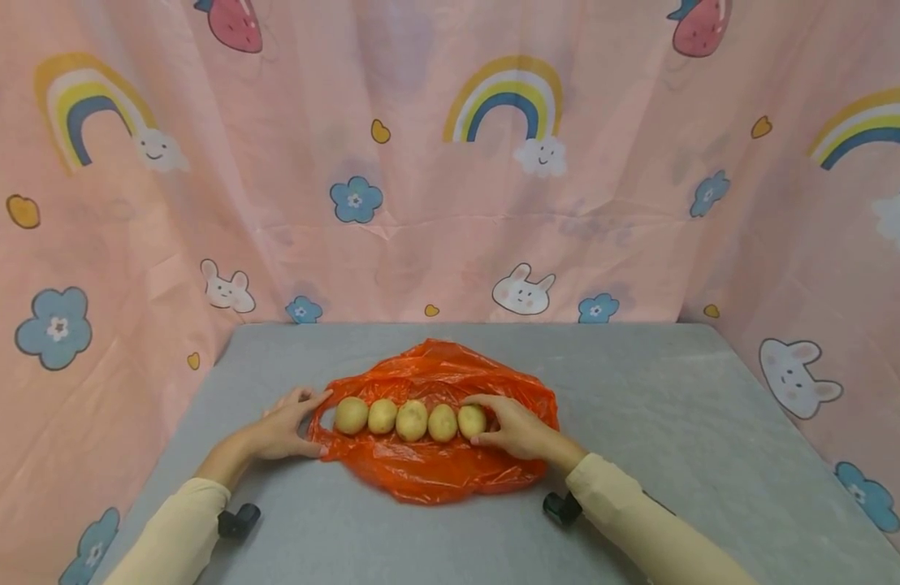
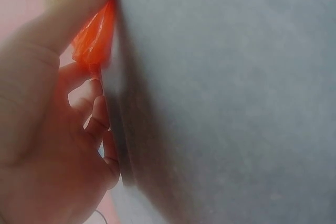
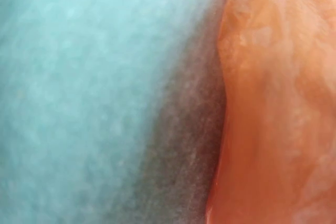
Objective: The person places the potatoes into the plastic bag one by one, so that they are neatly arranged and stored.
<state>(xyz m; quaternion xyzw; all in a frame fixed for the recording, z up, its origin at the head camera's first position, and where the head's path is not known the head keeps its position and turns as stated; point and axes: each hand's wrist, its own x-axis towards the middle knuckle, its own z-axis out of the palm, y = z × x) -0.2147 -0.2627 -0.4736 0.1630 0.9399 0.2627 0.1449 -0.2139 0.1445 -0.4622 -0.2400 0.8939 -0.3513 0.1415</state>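
Observation:
Several potatoes (image 1: 412, 421) lie in a left-to-right row on a spread orange-red plastic bag (image 1: 443, 483). My right hand (image 1: 519, 428) grips the rightmost potato (image 1: 472, 421), thumb at its near side and forefinger at its far side. At the bag's left end, my left hand (image 1: 282, 426) has thumb and fingers spread apart, their tips touching the bag's edge beside the leftmost potato (image 1: 351, 415). In the left wrist view the thumb of that hand (image 2: 37, 114) lies against the crumpled bag (image 2: 97, 38). Only bag (image 3: 278, 98) and table show in the right wrist view; the right hand is hidden there.
The bag lies on a grey cloth-covered table (image 1: 677, 422). Behind and at both sides hangs a pink curtain (image 1: 421, 260) printed with rainbows, rabbits and flowers. A small black device sits at the left wrist (image 1: 239, 520) and another at the right wrist (image 1: 562, 509).

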